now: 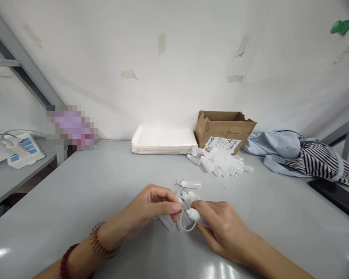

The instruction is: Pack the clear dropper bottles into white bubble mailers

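Observation:
My right hand [225, 228] is wrapped round a small translucent bottle [193, 214] with a white cap, its nozzle facing left. A thin white loop hangs from the bottle's neck. The thumb and forefinger of my left hand [163, 205] pinch at the tip of the nozzle; what they hold there is too small to make out. Beneath and behind my hands lie several similar bottles [166, 222], partly covered by the fingers. Just beyond them, a single bottle [193, 185] lies on its side, its nozzle to the left.
Against the wall stand a stack of white envelopes [165, 140] and an open cardboard box [231, 130]. Many translucent bottles [223, 162] are piled before the box. A blue and striped cloth bag [302, 153] and a black phone [337, 195] lie right on the grey table [90, 186].

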Tool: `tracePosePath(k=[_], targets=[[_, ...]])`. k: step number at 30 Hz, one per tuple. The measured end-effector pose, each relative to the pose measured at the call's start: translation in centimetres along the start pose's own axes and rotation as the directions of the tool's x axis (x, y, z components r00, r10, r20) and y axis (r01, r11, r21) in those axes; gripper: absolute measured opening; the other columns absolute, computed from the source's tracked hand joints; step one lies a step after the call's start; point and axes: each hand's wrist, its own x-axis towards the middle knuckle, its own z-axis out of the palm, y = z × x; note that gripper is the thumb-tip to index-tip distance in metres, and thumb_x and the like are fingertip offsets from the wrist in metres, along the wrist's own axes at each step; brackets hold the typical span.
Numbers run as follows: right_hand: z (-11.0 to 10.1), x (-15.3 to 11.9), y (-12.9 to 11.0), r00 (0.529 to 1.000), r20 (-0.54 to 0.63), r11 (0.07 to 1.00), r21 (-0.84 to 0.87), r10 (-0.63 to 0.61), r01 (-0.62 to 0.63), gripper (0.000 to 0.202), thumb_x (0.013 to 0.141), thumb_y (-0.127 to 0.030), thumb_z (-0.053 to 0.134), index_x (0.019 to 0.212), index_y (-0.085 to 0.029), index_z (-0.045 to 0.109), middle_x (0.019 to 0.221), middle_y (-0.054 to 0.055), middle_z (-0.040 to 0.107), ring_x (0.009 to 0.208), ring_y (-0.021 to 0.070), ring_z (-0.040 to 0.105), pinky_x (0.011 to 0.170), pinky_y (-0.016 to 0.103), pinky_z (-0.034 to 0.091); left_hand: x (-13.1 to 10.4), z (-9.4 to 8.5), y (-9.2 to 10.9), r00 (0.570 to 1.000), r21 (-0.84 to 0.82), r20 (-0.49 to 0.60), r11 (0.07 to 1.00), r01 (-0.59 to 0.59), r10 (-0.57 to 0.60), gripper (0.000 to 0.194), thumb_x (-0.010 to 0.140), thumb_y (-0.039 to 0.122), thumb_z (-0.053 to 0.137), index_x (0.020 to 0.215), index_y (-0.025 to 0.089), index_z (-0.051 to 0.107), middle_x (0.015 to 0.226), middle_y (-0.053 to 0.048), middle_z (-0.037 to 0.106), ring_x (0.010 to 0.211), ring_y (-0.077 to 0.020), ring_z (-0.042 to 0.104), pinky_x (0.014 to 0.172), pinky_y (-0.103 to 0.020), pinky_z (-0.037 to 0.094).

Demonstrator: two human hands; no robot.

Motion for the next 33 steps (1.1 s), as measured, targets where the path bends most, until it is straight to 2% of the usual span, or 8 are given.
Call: tracePosePath(k=[9,17,24,33], targets=[[0.15,0.17,0.17,0.996,0.06,0.998,0.029,0.06,-0.062,0.017,0.085,-0.01,0.032,0.076,-0.022,0.039,0.057,-0.002,0.049,0.045,0.0132,0.038,0.044,0.026,0.026,0.17,-0.12,-0.08,1.0,0.02,0.002,1.0,0.018,-0.018,0.018,0.075,0.028,0.07,0.067,0.013,0.069,0.062,-0.002,0.065,0.063,-0.0126,0.057,0.065,-0.024,0.043],[0.33,0.05,0.2,0.983,0.162,0.996,0.011,0.087,-0.09,0.018,0.078,-0.006,0.032,0.078,-0.022,0.038,0.059,-0.001,0.051,0.044,0.0134,0.039,0.045,0.025,0.024,0.13,-0.14,-0.16,0.999,0.037,0.008,0.999,0.04,-0.04,0.017,0.074,0.029,0.07,0.067,0.013,0.07,0.06,-0.002,0.064,0.062,-0.0138,0.057,0.064,-0.025,0.044],[0.3,0.19,0.2,0.951,0.273,0.989,-0.045,0.149,-0.142,0.021,0.073,-0.002,0.034,0.08,-0.02,0.041,0.063,0.001,0.056,0.048,0.0136,0.045,0.047,0.025,0.026,0.14,-0.19,-0.35,0.998,0.057,-0.013,0.997,0.06,-0.059,0.017,0.073,0.029,0.07,0.066,0.013,0.07,0.059,-0.002,0.063,0.062,-0.0133,0.056,0.063,-0.024,0.043],[0.3,0.24,0.11,0.953,0.26,0.987,-0.068,0.158,-0.145,0.02,0.073,-0.002,0.036,0.081,-0.019,0.044,0.063,0.001,0.058,0.046,0.0129,0.045,0.046,0.024,0.025,0.23,-0.08,-0.29,0.999,0.097,-0.013,0.994,0.04,-0.039,0.02,0.074,0.031,0.068,0.062,0.014,0.068,0.061,-0.002,0.062,0.063,-0.0142,0.055,0.066,-0.025,0.044]])
